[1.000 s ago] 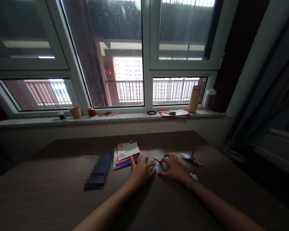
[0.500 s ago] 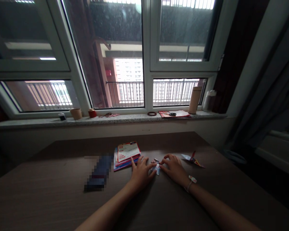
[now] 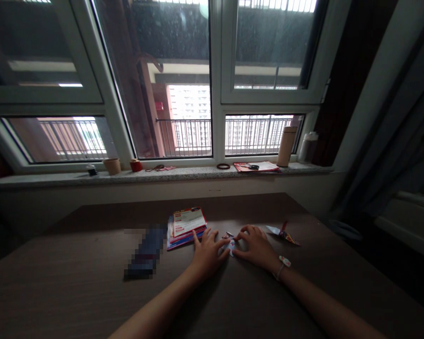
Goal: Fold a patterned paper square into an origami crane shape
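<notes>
A small piece of folded paper (image 3: 229, 241), whitish with coloured print, lies on the table between my hands. My left hand (image 3: 207, 252) holds its left side down with thumb and index finger, the other fingers spread toward the paper stack. On the right side, my right hand (image 3: 256, 247) has curled fingers and thumb at the paper's edge, and a bracelet circles that wrist. To the right of it rests a folded paper crane (image 3: 283, 233) with a red, upward point. The fingertips partly hide the small paper.
A stack of printed sheets (image 3: 189, 223) lies left of my hands, beside a blurred dark object (image 3: 146, 254). On the windowsill (image 3: 198, 174) stand a paper cup (image 3: 112, 165), a red spool (image 3: 136, 165), scissors (image 3: 253, 167) on papers, a tan bottle (image 3: 287, 147) and a clear bottle (image 3: 307, 147).
My right thumb has moved down along the paper's right side, toward its near corner. The left hand stays nearly in place.
</notes>
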`<move>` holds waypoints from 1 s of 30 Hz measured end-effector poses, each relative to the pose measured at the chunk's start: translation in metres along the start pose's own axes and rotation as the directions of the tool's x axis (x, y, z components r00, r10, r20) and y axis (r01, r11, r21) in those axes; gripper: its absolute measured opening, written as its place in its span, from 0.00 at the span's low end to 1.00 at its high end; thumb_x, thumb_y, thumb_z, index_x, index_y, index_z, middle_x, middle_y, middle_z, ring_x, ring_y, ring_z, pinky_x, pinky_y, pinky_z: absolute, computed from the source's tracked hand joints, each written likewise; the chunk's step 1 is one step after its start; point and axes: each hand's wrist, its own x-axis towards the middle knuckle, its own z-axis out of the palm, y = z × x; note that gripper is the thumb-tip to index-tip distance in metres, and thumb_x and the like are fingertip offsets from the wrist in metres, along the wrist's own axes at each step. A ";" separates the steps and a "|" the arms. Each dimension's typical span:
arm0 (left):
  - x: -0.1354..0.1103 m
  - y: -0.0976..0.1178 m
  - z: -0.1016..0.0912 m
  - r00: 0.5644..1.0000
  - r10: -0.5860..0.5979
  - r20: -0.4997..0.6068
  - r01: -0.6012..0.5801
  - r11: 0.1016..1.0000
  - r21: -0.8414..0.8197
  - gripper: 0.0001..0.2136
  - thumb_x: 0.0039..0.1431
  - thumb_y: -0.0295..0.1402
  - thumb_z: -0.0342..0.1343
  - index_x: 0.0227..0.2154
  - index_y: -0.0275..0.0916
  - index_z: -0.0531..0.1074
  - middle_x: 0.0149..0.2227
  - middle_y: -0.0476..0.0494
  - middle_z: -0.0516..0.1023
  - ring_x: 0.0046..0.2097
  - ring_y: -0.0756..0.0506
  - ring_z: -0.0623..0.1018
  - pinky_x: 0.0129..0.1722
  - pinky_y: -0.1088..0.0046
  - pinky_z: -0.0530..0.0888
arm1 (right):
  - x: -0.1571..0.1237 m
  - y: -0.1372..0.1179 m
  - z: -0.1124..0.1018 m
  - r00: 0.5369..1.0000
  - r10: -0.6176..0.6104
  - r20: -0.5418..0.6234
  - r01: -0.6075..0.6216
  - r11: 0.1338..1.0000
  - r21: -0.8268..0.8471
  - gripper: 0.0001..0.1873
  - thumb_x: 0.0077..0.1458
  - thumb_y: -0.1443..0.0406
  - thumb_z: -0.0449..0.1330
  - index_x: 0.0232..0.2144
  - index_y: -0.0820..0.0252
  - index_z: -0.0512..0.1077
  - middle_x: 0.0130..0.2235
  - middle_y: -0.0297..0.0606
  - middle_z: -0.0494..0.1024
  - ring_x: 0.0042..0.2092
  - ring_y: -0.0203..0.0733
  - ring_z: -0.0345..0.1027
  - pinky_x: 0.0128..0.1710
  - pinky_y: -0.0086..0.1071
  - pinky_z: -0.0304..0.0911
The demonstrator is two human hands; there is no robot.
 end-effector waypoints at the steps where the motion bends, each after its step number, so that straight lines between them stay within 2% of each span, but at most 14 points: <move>1: 0.000 0.000 0.000 1.000 0.000 0.002 0.000 1.000 -0.001 0.15 0.60 0.49 0.52 0.50 0.64 0.70 0.58 0.47 0.66 0.63 0.34 0.58 0.57 0.31 0.35 | -0.001 0.000 0.000 1.000 -0.006 0.000 0.006 1.000 -0.004 0.22 0.46 0.47 0.63 0.42 0.47 0.73 0.48 0.37 0.68 0.54 0.50 0.58 0.59 0.49 0.46; 6: 0.000 0.001 -0.002 1.000 -0.007 0.011 0.007 1.000 -0.009 0.15 0.60 0.49 0.52 0.50 0.64 0.70 0.58 0.47 0.66 0.63 0.35 0.57 0.57 0.32 0.35 | -0.005 -0.001 0.001 1.000 -0.030 -0.007 0.030 1.000 -0.005 0.24 0.47 0.46 0.62 0.44 0.48 0.72 0.48 0.38 0.68 0.54 0.49 0.58 0.61 0.49 0.43; 10: 0.000 0.002 -0.005 0.999 -0.021 0.030 0.022 0.999 -0.028 0.15 0.59 0.48 0.53 0.50 0.64 0.70 0.58 0.46 0.66 0.63 0.35 0.57 0.57 0.32 0.36 | -0.007 -0.001 0.001 0.999 -0.032 -0.016 0.033 0.999 0.036 0.22 0.50 0.47 0.60 0.45 0.47 0.72 0.49 0.38 0.67 0.54 0.48 0.59 0.61 0.48 0.45; 16: 0.000 0.003 -0.013 0.997 0.016 0.074 -0.010 0.997 -0.078 0.15 0.55 0.47 0.58 0.47 0.63 0.73 0.58 0.48 0.66 0.63 0.34 0.57 0.57 0.31 0.36 | -0.005 0.005 0.002 0.999 -0.003 -0.044 0.009 0.991 0.133 0.12 0.54 0.54 0.59 0.39 0.49 0.75 0.46 0.36 0.69 0.52 0.45 0.61 0.57 0.43 0.51; 23: 0.000 0.004 -0.014 0.997 0.023 0.072 -0.017 0.996 -0.084 0.16 0.54 0.47 0.60 0.46 0.63 0.73 0.58 0.49 0.66 0.62 0.34 0.57 0.57 0.30 0.37 | -0.006 0.000 0.002 0.992 -0.071 -0.101 0.075 0.997 0.036 0.10 0.52 0.56 0.61 0.36 0.52 0.75 0.46 0.37 0.70 0.53 0.47 0.58 0.58 0.43 0.50; 30: 0.001 0.003 -0.012 0.997 0.021 0.077 -0.015 0.996 -0.083 0.15 0.54 0.47 0.59 0.46 0.64 0.73 0.58 0.49 0.66 0.62 0.34 0.58 0.56 0.29 0.38 | -0.006 0.002 0.002 0.993 -0.084 -0.081 0.087 0.996 0.030 0.14 0.47 0.55 0.64 0.37 0.51 0.75 0.46 0.36 0.71 0.55 0.49 0.56 0.60 0.45 0.47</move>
